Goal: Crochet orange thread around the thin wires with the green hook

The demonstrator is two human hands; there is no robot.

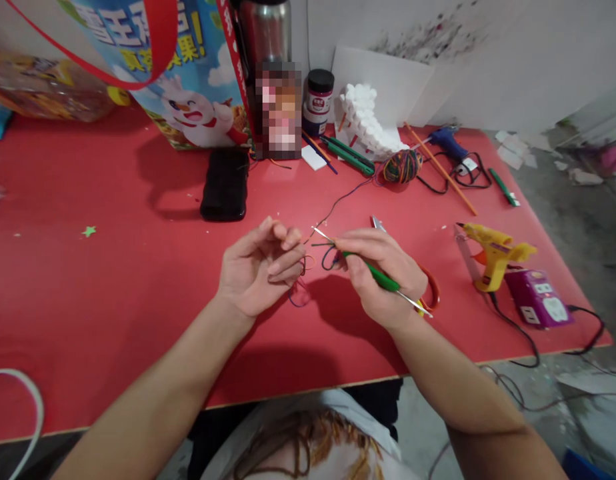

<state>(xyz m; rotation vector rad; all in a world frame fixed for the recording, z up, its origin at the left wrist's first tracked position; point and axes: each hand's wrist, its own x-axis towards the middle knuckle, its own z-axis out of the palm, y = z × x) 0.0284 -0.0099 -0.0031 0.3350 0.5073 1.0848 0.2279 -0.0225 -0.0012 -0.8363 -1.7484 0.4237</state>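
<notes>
In the head view, my right hand [383, 277] grips a crochet hook [385, 278] with a green handle, its thin metal tip pointing up and left. A dark loop of yarn hangs near the fingers of that hand. My left hand [265, 267] is palm up beside it, fingers curled together on multicoloured yarn [299, 293] that dangles in small loops. From between the hands a strand runs up to a multicoloured yarn ball [403, 166] at the back. Scissors [431, 293] with orange and yellow handles lie partly under my right hand.
On the red table [113, 320] are a black phone [225, 185], a green cutter [348, 155], a white bumpy model [371, 123], a yellow glue gun [498, 253], a purple power box [539, 298] and a blue glue gun [448, 142]. A large printed bag [188, 80] stands behind.
</notes>
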